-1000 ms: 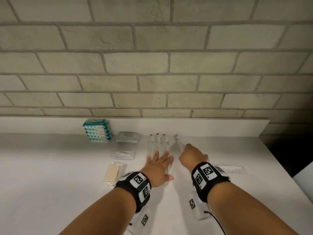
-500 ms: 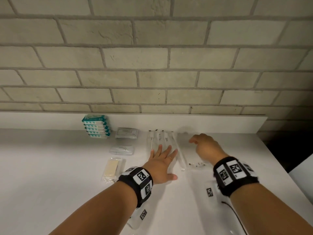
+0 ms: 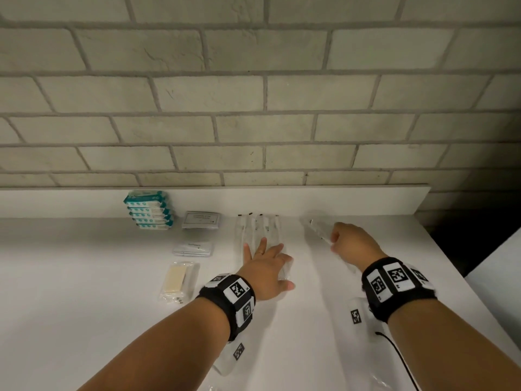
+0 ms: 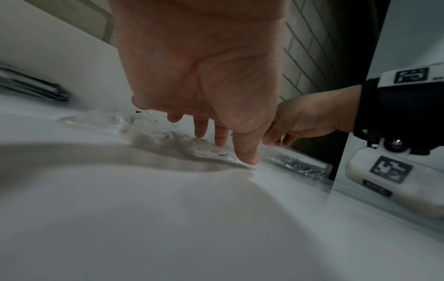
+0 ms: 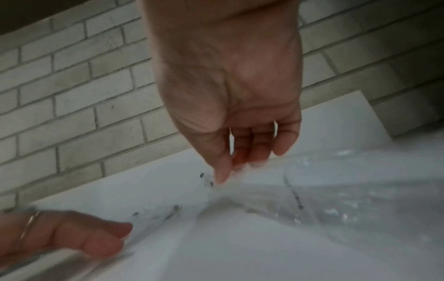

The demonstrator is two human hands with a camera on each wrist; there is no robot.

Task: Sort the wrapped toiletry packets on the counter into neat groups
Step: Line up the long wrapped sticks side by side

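Note:
A row of clear-wrapped toothbrush packets [image 3: 258,228] lies against the backsplash. My left hand [image 3: 263,253] rests flat on their near ends with straight fingers [image 4: 222,136]. To the right, my right hand [image 3: 335,241] pinches another long clear packet [image 3: 317,229] between thumb and fingers and holds it off the counter, blurred by motion. In the right wrist view that clear packet [image 5: 336,199] trails right from the pinching fingertips [image 5: 222,176]. Further left are a stack of teal packets [image 3: 149,210], a grey sachet [image 3: 200,220], a white packet [image 3: 193,248] and a yellow bar in clear wrap [image 3: 177,280].
The white counter [image 3: 84,292] ends at a low backsplash [image 3: 352,201] under a brick wall. Its right edge [image 3: 451,263] drops off into a dark gap. White tagged devices hang under both wrists, and a black cable [image 3: 400,359] trails near the right forearm.
My right hand has moved right, away from the row, and now holds a clear packet off the counter. My left hand has stayed flat on the row.

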